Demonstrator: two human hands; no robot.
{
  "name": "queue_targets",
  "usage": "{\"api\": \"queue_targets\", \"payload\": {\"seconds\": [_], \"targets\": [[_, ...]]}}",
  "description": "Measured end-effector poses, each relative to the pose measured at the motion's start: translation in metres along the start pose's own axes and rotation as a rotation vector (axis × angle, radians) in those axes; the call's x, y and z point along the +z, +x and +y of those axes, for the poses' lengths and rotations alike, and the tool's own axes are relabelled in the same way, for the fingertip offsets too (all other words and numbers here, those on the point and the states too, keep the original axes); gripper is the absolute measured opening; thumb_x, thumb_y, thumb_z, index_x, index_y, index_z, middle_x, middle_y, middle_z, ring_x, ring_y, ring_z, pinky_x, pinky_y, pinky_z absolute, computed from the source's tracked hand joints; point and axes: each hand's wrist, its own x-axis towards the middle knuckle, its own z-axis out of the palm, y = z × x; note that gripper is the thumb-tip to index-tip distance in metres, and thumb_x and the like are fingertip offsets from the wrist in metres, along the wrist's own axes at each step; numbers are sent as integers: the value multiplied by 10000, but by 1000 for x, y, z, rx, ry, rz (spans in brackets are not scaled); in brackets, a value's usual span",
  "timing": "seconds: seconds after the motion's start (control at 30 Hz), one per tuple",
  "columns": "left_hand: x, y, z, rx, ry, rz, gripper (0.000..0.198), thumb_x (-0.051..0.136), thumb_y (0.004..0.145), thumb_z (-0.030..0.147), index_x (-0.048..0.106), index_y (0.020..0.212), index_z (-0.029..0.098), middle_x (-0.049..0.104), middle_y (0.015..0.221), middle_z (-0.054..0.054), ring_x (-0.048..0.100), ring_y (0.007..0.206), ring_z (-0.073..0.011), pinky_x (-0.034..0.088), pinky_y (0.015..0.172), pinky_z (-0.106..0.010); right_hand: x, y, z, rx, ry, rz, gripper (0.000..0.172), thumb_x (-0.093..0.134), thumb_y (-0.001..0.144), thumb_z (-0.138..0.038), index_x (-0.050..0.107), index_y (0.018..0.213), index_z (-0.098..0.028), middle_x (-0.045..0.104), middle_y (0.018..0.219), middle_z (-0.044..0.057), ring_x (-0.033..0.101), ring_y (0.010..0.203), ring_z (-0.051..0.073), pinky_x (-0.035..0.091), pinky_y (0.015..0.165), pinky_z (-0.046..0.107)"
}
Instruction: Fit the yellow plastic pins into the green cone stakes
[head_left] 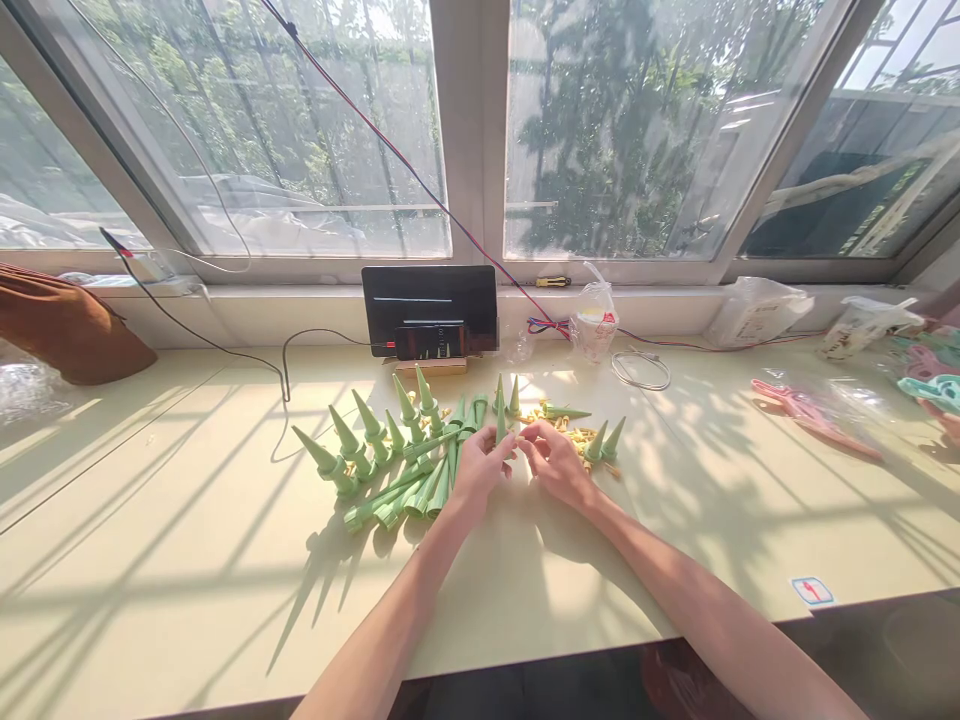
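Observation:
My left hand (484, 465) is closed around a green pointed cone (502, 418), which stands tip up from the fingers. Close beside it, my right hand (553, 458) has thumb and finger pinched near the cone's base; whatever sits in that pinch is too small to make out. To the left, several green cones on ringed bases (360, 455) stand upright, and long green tapered tubes (420, 495) lie in a bundle. Small yellow pieces (581, 438) are heaped behind my right hand, with two green cones (606, 442) at the heap's right side.
A dark tablet (429, 290) with a phone (429, 342) before it leans by the window. Nearby are a bagged cup (596, 320) and a coiled cable (640, 370). Pink plastic parts (814, 418) lie right; another person's hand (943, 420) shows at the edge.

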Motion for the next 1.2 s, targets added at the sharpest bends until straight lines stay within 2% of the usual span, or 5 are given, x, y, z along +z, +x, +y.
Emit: {"api": "queue_targets", "payload": {"seconds": [0.4,0.67,0.93,1.2], "targets": [[-1,1,-4,-8,78,-10,333,706,751,485,619,770,164,595,763,-29,558,633,-120,432,526,-228,-2,0,2,-22,-89,18,222,461,939,-379,512,792,-220,526,631,-31,469,533,133,343,534,265],[3,-2,1,16,56,-20,357,721,732,498,618,746,157,592,777,-48,555,699,-143,430,495,-219,-3,-1,1,-60,-161,28,282,423,963,-367,504,735,-221,430,599,-38,387,534,131,314,547,266],[4,-3,1,26,61,-38,344,714,735,497,620,744,165,596,774,-38,559,706,-147,437,498,-227,-5,-1,0,-91,-209,17,370,372,996,-388,494,692,-216,419,608,-23,380,563,141,313,571,273],[2,-1,-1,16,53,-50,303,719,744,448,659,838,166,600,826,-46,564,740,-151,439,499,-218,0,0,1,-42,-159,53,391,389,987,-411,504,674,-206,411,577,-32,377,541,129,305,552,269]]}}
